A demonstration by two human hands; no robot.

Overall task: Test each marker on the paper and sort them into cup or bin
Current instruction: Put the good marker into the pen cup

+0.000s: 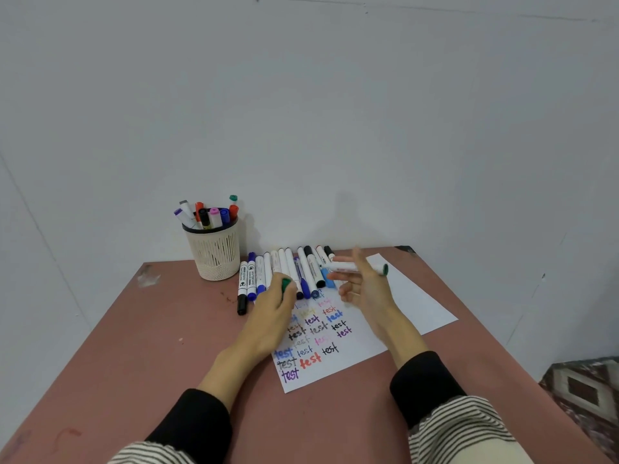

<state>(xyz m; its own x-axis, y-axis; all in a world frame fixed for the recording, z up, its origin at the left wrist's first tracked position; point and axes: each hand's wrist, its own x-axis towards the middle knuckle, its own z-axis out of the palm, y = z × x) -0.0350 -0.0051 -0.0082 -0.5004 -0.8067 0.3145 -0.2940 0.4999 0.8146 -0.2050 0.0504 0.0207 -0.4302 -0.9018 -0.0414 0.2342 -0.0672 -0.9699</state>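
Note:
A white sheet of paper (412, 296) lies on the reddish table, covered with the word "test" in several colours. My right hand (365, 284) holds a white marker (345, 266) with a green end crosswise above the paper. My left hand (273, 306) grips a green cap (285, 285) at the paper's far left corner. A row of several markers (301, 269) lies along the paper's far edge. A cream mesh cup (216, 251) at the back left stands with several markers in it.
The table (150, 346) meets a pale wall at its far edge. A black marker (242, 304) lies at the left end of the row. A patterned surface (582, 386) shows past the table's right edge. No bin is in view.

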